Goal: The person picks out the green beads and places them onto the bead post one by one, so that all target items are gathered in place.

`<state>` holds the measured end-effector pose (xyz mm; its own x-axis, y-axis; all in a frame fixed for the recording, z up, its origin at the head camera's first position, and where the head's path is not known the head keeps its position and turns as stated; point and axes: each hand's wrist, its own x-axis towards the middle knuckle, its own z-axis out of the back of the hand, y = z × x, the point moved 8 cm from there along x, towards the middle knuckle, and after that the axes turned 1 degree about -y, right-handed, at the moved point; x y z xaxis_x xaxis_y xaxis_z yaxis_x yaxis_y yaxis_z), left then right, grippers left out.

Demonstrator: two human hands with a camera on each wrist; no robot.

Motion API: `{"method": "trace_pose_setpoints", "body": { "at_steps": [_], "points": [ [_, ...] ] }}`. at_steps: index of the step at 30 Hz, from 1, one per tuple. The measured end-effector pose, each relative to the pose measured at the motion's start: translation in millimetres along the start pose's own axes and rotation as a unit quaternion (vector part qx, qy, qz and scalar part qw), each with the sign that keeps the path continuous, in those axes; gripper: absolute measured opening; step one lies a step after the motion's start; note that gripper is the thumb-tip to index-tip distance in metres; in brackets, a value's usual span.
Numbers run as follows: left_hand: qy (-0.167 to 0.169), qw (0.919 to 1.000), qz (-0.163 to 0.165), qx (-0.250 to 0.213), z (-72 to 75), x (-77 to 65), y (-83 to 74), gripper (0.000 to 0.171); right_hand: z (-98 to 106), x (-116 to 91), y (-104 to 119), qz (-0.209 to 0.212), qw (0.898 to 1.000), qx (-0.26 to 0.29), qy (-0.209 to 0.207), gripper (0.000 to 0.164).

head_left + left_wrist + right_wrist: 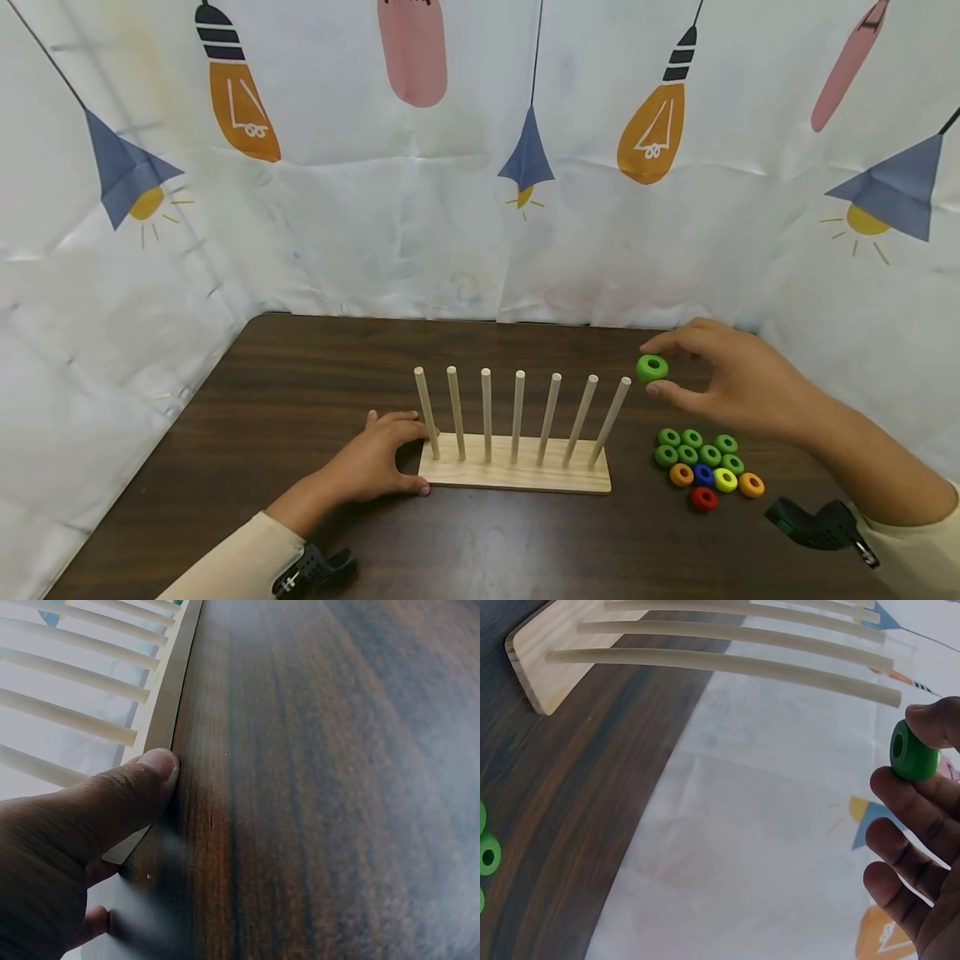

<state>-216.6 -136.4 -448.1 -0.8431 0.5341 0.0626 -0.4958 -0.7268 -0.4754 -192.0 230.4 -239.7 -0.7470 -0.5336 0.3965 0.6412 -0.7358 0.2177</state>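
Observation:
A pale wooden peg stand [517,477] with a row of several upright pegs stands on the table. At its left end my left hand [378,460] holds the base, thumb [159,763] on the front edge and fingers round behind. My right hand [731,379] is raised just beyond the rightmost peg [611,421]. Between thumb and index finger it pinches a green bead [922,760], whose hole faces the pegs in the right wrist view. The bead hangs near the height of that peg's tip, a little to the right of it. The other right fingers are spread.
Right of the stand lies a cluster of loose beads: several green beads [665,455], two orange ones, a blue bead [696,477], a yellow bead [717,481] and a red bead [703,507]. A printed white cloth [465,225] hangs behind the dark wooden table [300,375].

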Motion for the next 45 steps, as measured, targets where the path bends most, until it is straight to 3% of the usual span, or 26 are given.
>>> {"method": "trace_pose_setpoints", "body": {
  "at_steps": [13,45],
  "points": [
    [0.0,1.0,-0.002,-0.001,-0.3,2.4,-0.4,0.065,4,11,16,0.035,0.999,0.013,-0.01,0.045],
    [0.012,0.9998,0.013,-0.01,-1.3,-1.0,4.2,0.069,-21,34,38,0.03,0.997,0.058,0.039,0.035]
  ]
}}
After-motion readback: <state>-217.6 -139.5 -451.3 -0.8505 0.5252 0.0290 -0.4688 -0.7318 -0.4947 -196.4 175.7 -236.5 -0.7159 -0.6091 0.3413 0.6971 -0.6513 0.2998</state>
